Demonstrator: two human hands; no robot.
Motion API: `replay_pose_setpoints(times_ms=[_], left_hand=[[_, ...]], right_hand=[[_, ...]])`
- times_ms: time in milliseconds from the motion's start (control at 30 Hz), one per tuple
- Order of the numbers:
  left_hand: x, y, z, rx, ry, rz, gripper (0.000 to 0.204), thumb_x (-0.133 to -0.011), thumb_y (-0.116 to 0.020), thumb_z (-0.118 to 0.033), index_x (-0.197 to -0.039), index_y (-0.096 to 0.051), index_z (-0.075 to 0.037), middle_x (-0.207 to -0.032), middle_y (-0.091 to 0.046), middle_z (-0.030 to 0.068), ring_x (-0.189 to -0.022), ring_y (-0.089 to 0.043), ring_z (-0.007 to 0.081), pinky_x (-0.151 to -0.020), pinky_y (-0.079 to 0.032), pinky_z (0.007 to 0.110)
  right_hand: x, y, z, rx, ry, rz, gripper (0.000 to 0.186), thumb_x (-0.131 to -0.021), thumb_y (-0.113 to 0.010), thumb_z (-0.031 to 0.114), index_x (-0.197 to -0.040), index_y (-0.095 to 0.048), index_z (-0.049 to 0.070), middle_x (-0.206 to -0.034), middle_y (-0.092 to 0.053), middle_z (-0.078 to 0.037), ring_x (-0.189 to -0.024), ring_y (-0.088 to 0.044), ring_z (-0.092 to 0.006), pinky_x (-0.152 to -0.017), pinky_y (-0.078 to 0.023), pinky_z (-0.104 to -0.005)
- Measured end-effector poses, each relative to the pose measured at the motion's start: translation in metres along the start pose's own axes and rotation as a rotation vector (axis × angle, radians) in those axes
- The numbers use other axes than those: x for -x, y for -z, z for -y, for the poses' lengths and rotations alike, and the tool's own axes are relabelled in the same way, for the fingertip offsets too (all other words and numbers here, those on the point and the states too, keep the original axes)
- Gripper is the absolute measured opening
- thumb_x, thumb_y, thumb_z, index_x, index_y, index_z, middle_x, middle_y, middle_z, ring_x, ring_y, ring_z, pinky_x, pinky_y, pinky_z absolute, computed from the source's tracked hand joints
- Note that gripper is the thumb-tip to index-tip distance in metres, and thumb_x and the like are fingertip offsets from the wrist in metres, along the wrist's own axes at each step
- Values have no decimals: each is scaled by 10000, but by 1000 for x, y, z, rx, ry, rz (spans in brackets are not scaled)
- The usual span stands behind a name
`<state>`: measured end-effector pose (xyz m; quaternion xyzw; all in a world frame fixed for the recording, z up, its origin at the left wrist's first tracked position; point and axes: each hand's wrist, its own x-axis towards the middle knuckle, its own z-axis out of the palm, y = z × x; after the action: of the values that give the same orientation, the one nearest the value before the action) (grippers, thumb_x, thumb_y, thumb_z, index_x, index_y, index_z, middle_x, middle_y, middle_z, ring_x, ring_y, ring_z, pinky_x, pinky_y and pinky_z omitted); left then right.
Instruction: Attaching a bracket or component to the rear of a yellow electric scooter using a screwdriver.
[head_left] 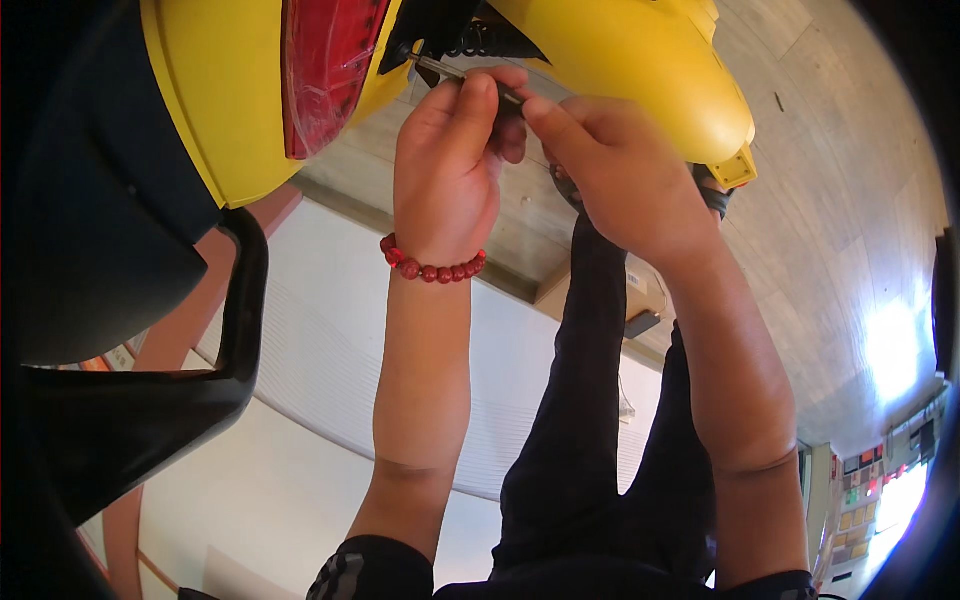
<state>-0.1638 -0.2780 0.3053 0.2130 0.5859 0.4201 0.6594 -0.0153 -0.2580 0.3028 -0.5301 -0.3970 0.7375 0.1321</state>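
Note:
A screwdriver [437,66] with a thin metal shaft and a dark handle points up and left, its tip at the dark gap beside a scooter's yellow body panel [215,110]. My left hand [450,165], with a red bead bracelet [432,270] at the wrist, is closed around the handle, thumb on top. The fingers of my right hand [625,165] pinch the handle's rear end. Just left of the tip is a red tail light [332,75] under clear, wrinkled film. Whatever the tip touches is too small to make out.
A yellow rear fender [640,70] stands over my right hand, near a dark coil spring [480,40]. On the left are the black seat [100,190] and a black grab rail [245,310]. A cardboard box [645,285] lies behind my legs on the wood-look floor [820,200].

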Motion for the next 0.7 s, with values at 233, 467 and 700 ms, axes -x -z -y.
replay_pose_setpoints(times_ms=[233, 467, 700], left_hand=[[4, 1, -1, 16, -8, -23, 272, -930, -438, -214, -993, -560, 20, -816, -585, 54, -695, -494, 112, -637, -387, 247], [6, -9, -2, 1, -55, -181, 214, -897, -513, -169, -874, -605, 22, -770, -582, 35, -606, -458, 72, -561, -375, 212], [4, -11, -2, -21, -25, -199, 208, -888, -521, -156, -877, -607, 33, -745, -568, 33, -600, -448, 74, -558, -371, 212]], right_hand=[[-3, 2, -4, -242, -58, 181, 405, -890, -447, 352, -776, -578, -14, -598, -518, -95, -481, -443, -206, -519, -404, -324], [-4, 2, -3, -717, -340, 285, 365, -871, -495, 340, -684, -530, 29, -500, -357, 21, -410, -269, -68, -382, -189, -235], [-7, 2, -5, -625, -246, 212, 332, -889, -489, 316, -696, -514, 48, -448, -307, 47, -378, -218, -52, -370, -154, -224]])
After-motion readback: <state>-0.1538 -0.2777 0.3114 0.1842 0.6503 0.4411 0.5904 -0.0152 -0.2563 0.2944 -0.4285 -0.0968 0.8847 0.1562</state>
